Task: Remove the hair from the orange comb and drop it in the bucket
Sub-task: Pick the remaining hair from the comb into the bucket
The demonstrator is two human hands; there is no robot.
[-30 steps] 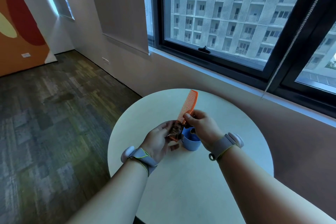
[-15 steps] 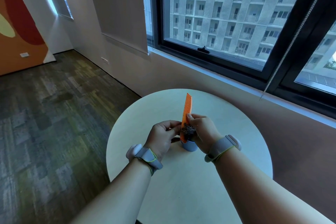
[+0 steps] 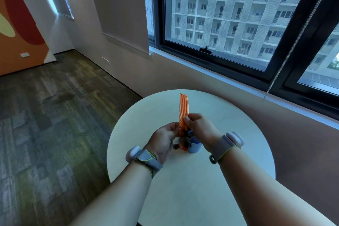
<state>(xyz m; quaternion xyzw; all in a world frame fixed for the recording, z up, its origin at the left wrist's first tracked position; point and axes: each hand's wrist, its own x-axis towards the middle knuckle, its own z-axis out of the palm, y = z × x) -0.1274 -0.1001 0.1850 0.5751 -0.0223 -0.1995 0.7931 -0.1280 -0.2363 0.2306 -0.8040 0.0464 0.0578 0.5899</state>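
Observation:
The orange comb (image 3: 184,110) stands nearly upright over the round table, its teeth facing left. My right hand (image 3: 200,130) pinches it at mid-length between thumb and fingers. A dark clump of hair (image 3: 185,140) clings to the comb's lower teeth. My left hand (image 3: 164,140) is at the comb's left side, its curled, motion-blurred fingertips pinching at that clump. The small blue bucket (image 3: 195,147) stands on the table directly below and behind the comb's lower end, partly hidden by comb and hair.
The round cream table (image 3: 229,152) stands close to a brown wall under a large window (image 3: 229,14). Its left edge drops to a carpeted floor (image 3: 55,115). Both wrists wear grey bands.
The comb has turned from leaning right to nearly upright and edge-on. My left hand slid down to the comb's lower end, and the bucket shows again beside it.

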